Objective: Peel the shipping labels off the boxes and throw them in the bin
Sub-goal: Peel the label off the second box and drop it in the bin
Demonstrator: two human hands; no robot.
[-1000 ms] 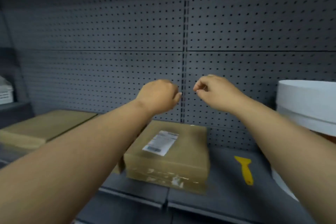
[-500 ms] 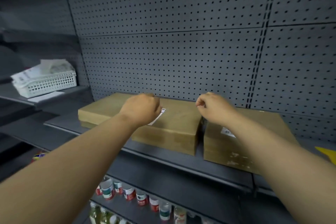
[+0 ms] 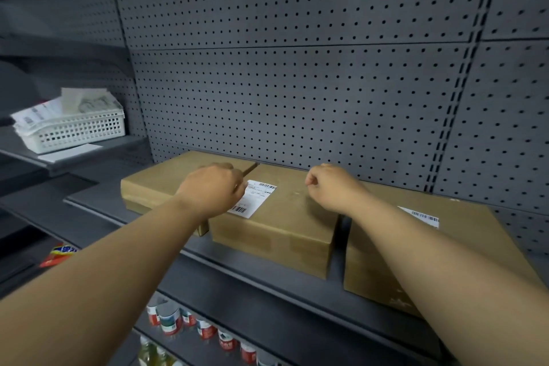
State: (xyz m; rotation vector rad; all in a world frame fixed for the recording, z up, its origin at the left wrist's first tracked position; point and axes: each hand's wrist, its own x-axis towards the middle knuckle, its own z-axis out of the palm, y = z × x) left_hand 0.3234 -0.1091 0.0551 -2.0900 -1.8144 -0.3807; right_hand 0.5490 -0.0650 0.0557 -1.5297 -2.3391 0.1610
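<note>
Grey pegboard shelving, three cardboard boxes in a row – hands over the middle box [image 3: 276, 226].

Left hand [image 3: 212, 190] curled loosely at the near-left edge of its shipping label [image 3: 255, 198], likely hunting a corner; grip on it can't be told. Right hand [image 3: 329, 187] fisted, empty, above the lid. Right box [image 3: 463, 249] still labelled; white basket [image 3: 74, 131] of papers sits far left – probably the bin.

Your view is dim and cool, with soft even light from above and in front that lifts the pegboard [image 3: 297, 83] and leaves the shelving toward 9 o'clock nearly black. The white basket [image 3: 80, 131] at 9 o'clock is smeared, and straight lines bow toward the frame edges.
</note>
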